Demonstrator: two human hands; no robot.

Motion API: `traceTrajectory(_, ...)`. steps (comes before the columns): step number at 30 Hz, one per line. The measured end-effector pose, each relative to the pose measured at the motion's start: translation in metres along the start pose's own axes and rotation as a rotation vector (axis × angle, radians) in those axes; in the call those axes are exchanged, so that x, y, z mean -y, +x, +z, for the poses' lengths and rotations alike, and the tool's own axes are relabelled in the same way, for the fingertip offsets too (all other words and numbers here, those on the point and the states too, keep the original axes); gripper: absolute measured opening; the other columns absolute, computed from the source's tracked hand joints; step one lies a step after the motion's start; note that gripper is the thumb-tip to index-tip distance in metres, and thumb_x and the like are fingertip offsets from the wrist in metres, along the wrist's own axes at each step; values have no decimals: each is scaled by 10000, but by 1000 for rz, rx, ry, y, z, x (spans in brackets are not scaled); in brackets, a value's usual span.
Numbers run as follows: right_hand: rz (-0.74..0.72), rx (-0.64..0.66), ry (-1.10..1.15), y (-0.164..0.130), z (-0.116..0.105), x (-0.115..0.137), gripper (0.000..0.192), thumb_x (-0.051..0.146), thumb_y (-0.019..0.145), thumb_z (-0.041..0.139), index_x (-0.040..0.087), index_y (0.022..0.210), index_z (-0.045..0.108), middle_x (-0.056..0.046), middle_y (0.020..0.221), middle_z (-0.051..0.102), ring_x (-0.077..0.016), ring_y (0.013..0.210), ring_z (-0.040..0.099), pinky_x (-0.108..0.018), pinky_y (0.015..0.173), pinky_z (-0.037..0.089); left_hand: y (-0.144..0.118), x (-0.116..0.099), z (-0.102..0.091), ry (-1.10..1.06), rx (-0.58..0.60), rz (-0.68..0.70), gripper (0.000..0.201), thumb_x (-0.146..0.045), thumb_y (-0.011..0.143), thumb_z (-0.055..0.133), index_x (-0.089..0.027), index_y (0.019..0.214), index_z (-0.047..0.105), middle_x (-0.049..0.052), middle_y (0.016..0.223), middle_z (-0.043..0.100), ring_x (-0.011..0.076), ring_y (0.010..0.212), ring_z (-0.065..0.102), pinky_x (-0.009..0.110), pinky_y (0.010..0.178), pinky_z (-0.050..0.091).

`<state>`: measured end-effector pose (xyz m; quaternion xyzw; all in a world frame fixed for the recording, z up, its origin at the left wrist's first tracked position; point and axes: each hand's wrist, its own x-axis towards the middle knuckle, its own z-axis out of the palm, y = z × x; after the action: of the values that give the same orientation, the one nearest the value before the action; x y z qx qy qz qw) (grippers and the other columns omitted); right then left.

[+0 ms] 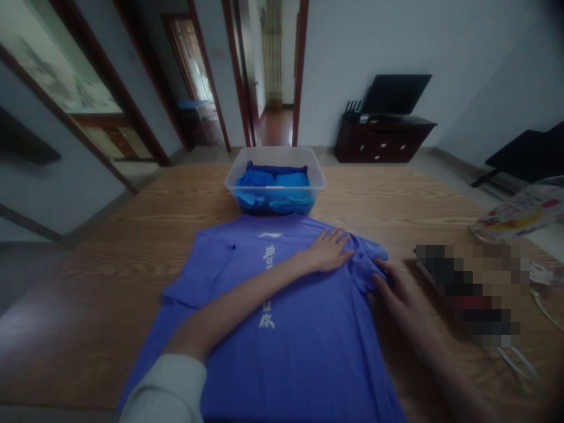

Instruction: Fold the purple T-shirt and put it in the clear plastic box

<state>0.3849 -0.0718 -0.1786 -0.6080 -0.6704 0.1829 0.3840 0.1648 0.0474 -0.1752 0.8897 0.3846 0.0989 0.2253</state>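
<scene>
While the left hand (pixel 330 252) lies fingers spread on the purple fabric T-shirt (pixel 308 329), near on the brown wooden table (pixel 110 264), the right hand (pixel 399 288) touches its rumpled right sleeve (pixel 363 265), fingers narrow, pinch unclear; smoothing seems underway, that sleeve probably needing straightening.

Wood-grain table (pixel 110 252) with a purple-blue T-shirt (pixel 308 341), clear plastic bin (pixel 275 155), pixelated item (pixel 471 299) and printed plastic bag (pixel 524 211) on top.

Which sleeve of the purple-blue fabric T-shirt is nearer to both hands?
The crumpled right sleeve, touched by the right hand; the left sleeve lies flatter, farther away.
</scene>
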Motion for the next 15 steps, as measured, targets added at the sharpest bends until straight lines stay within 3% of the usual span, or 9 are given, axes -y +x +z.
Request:
traceTrajectory(4,185,-35,325,5,3,9,585,657,922,749,288,1371,685,-121,1418,727,-350,1325,702,-555,1134,589,-7,7,-8,-181,-69,29,660,-518,1162,301,-121,1683,382,181,1798,336,259,1702,242,474,1390,183)
traceTrajectory(9,332,-89,422,12,11,-6,754,645,787,887,297,1407,637,-151,1460,689,-348,1243,749,-459,947,699,-8,-5,-10,-446,-359,139,404,-281,1103,473,-188,1487,559,159,1595,588,227,1505,541,422,1283,408)
traceTrajectory(12,323,-78,464,9,8,-8,731,587,757,919,302,1381,667,-136,1456,697,-368,1287,721,-505,999,679,2,-17,-4,-544,-293,-1,434,-290,1070,543,-151,1481,531,161,1413,704,246,1284,696,414,1151,528)
traceTrajectory(15,303,-168,423,5,1,1,697,573,753,910,346,1372,681,-99,1456,693,-406,1343,672,-637,1125,585,13,-25,-2,-564,-176,-128,582,-523,1101,505,-129,1528,471,187,1314,750,306,1233,733,456,1079,561)
